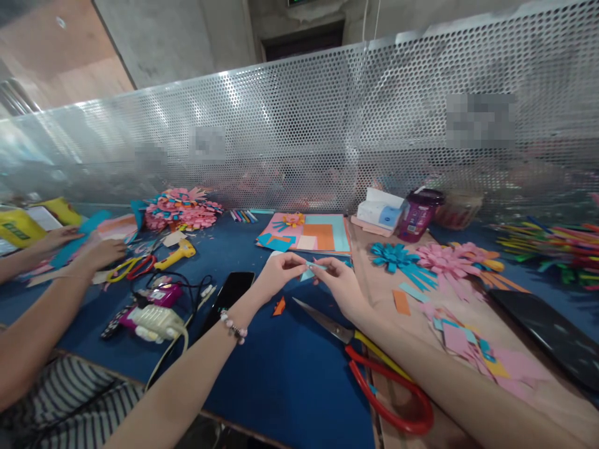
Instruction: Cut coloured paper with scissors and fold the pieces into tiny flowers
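My left hand [279,274] and my right hand [340,285] meet over the blue table, fingertips pinched on a small light blue paper piece [306,274]. Fingers partly cover the paper, so its full shape is hidden. Below my right hand lies a large pair of scissors [327,323] with red and yellow handles, its blades apart; my right forearm passes over part of it. An orange paper scrap [279,306] rests beneath my hands. Beside my left wrist is a black phone [234,292]. Coloured paper sheets [333,237] lie just beyond my fingers.
At left, a co-worker's hands [105,254] handle paper near a yellow glue gun [176,254] and a cabled power strip [156,321]. Paper flowers [395,257], a tissue pack [381,209] and a purple cup [418,215] stand right. A perforated metal panel [290,131] closes the back.
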`<act>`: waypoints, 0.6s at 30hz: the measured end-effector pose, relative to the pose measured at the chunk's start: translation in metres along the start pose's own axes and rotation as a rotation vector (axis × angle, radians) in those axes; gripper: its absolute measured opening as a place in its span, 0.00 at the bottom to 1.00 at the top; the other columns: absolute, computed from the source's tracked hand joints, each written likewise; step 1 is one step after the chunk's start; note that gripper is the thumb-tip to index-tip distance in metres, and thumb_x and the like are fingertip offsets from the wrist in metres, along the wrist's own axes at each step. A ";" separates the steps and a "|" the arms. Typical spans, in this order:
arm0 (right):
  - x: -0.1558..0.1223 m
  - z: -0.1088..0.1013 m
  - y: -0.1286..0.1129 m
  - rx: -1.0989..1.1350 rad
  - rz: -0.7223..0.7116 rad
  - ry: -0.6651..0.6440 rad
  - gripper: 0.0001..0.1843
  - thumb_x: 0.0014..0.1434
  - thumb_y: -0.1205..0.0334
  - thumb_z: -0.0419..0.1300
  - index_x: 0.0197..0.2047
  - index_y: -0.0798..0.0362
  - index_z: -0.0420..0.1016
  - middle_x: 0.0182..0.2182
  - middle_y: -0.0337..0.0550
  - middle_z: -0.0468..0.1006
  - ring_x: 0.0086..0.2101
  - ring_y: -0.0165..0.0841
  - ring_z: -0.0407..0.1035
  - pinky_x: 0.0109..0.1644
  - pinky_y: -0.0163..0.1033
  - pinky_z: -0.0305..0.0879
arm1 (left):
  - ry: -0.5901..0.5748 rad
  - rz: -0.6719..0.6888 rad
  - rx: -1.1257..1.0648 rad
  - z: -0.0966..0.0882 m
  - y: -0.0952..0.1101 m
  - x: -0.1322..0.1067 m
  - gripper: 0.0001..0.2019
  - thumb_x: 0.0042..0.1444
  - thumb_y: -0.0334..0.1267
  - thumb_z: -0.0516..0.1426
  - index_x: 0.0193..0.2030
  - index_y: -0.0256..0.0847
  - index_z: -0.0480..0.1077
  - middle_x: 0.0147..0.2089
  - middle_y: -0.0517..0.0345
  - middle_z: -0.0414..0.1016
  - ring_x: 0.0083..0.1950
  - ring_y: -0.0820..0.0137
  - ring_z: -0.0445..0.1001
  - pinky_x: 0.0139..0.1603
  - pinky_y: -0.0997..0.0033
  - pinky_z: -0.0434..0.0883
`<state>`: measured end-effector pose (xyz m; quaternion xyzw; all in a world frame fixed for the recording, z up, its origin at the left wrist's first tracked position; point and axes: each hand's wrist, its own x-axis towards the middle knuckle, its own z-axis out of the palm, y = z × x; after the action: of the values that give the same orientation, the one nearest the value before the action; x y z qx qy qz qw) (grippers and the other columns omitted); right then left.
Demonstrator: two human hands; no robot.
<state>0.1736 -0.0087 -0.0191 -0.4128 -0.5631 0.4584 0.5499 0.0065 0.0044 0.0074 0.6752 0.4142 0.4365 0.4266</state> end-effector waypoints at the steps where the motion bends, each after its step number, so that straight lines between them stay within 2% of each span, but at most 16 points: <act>1: 0.000 0.000 0.000 0.002 -0.001 0.000 0.15 0.51 0.52 0.62 0.35 0.54 0.70 0.27 0.37 0.73 0.25 0.30 0.69 0.34 0.36 0.63 | -0.001 0.002 0.001 0.000 0.000 0.000 0.10 0.48 0.41 0.60 0.34 0.37 0.73 0.30 0.59 0.73 0.29 0.74 0.69 0.35 0.72 0.67; 6: -0.001 -0.001 -0.001 -0.005 -0.005 -0.003 0.16 0.51 0.50 0.62 0.35 0.54 0.71 0.27 0.37 0.73 0.26 0.30 0.69 0.33 0.36 0.63 | -0.008 0.004 -0.007 0.000 -0.001 0.000 0.11 0.49 0.41 0.60 0.35 0.36 0.72 0.30 0.58 0.73 0.29 0.74 0.68 0.35 0.72 0.67; 11: -0.001 0.000 -0.001 -0.008 -0.007 -0.002 0.18 0.49 0.47 0.62 0.34 0.54 0.71 0.27 0.37 0.73 0.25 0.30 0.69 0.33 0.36 0.63 | 0.003 0.060 0.016 0.002 0.000 -0.001 0.10 0.49 0.41 0.59 0.34 0.36 0.72 0.30 0.58 0.73 0.30 0.73 0.69 0.34 0.72 0.68; 18: 0.000 0.000 0.000 -0.017 -0.014 -0.002 0.20 0.49 0.45 0.62 0.34 0.54 0.72 0.25 0.38 0.74 0.26 0.31 0.70 0.34 0.38 0.64 | 0.037 0.093 0.078 0.003 0.002 -0.001 0.09 0.50 0.39 0.58 0.35 0.37 0.73 0.33 0.56 0.75 0.34 0.71 0.72 0.38 0.71 0.69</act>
<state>0.1735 -0.0090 -0.0193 -0.4131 -0.5706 0.4500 0.5489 0.0093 0.0022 0.0079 0.7016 0.4070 0.4517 0.3715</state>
